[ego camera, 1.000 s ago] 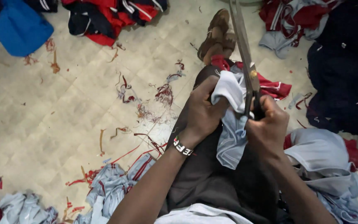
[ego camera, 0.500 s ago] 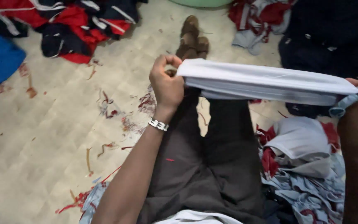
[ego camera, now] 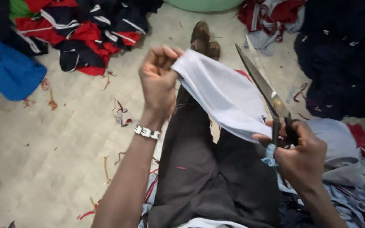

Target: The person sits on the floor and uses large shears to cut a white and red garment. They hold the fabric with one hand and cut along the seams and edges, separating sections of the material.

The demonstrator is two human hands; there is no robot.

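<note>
From the head view: left hand pinching the top edge of the white cloth, cloth stretched taut down toward the right hand, itself wrapped around the scissors with fingertips catching the lower edge, blades pointing up and away beside the cloth, shut or nearly so. No cut visible in this piece yet, though trimmed red threads scattered over the pale floor left of the grip. Garment piles heaped beyond, pale blue fabric bunched under the right wrist.
</note>
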